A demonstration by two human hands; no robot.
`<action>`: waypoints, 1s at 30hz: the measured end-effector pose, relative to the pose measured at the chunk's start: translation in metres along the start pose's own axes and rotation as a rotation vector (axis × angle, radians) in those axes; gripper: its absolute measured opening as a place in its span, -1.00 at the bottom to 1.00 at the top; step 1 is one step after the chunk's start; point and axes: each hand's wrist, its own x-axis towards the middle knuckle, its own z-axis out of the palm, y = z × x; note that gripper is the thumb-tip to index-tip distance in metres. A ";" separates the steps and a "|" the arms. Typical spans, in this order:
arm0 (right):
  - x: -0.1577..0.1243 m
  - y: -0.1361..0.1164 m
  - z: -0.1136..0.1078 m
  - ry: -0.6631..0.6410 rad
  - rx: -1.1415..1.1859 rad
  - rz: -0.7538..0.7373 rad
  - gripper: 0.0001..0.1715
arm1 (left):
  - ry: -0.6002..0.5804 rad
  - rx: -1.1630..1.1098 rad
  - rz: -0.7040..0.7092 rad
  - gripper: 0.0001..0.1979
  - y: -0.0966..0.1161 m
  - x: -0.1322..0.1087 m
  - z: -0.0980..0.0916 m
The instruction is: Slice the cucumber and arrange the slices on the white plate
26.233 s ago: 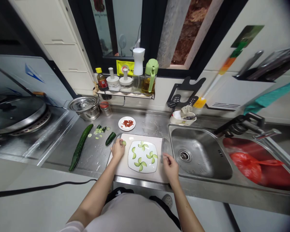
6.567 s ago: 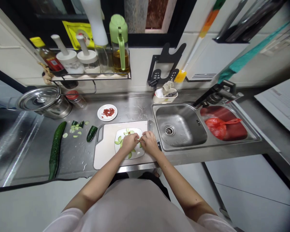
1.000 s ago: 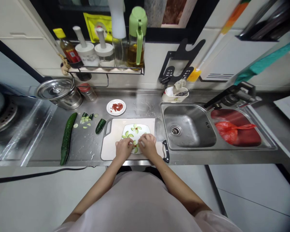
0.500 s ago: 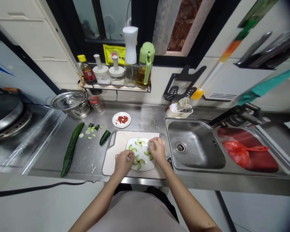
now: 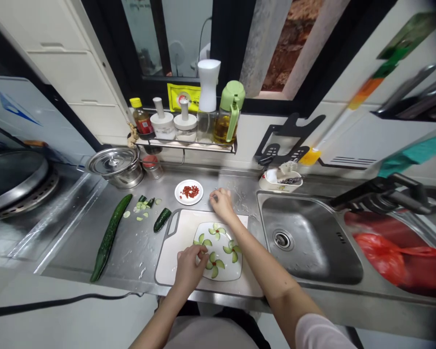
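Note:
My left hand (image 5: 191,267) is over the left front part of a white plate (image 5: 229,275), thumb and fingertips pinched together beside the cucumber slices. Anything between those fingertips is too small to make out. On the plate, thin cucumber slices (image 5: 215,264) lie fanned like flower petals in several groups, some with a red centre. My right hand (image 5: 222,203) is past the far edge of the cutting board (image 5: 181,232), to the right of a small white dish (image 5: 179,199) of red dried berries (image 5: 191,192). Its fingers are bent and slightly parted, with nothing visible in them.
A whole cucumber (image 5: 111,237), a cut cucumber piece (image 5: 162,220) and scraps (image 5: 142,205) lie left of the board. A lidded steel pot (image 5: 125,175) and a jar (image 5: 152,167) stand behind. At right is a sink (image 5: 305,242); a condiment shelf (image 5: 189,144) hangs above.
My right hand has left the right-hand cucumber group and moved up and left, beyond the board towards the berry dish. That group now shows a red centre. My left hand stays by the plate.

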 end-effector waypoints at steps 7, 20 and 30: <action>0.055 -0.013 0.029 -0.135 -0.125 0.003 -0.73 | 0.002 -0.026 -0.024 -0.83 0.001 0.001 0.003; 0.096 -0.010 0.066 -0.269 -0.208 0.006 -0.71 | 0.041 -0.054 -0.036 -0.80 -0.008 0.014 0.004; 0.100 -0.001 0.070 -0.300 -0.163 0.038 -0.76 | 0.082 -0.088 -0.056 -0.81 -0.017 0.013 0.001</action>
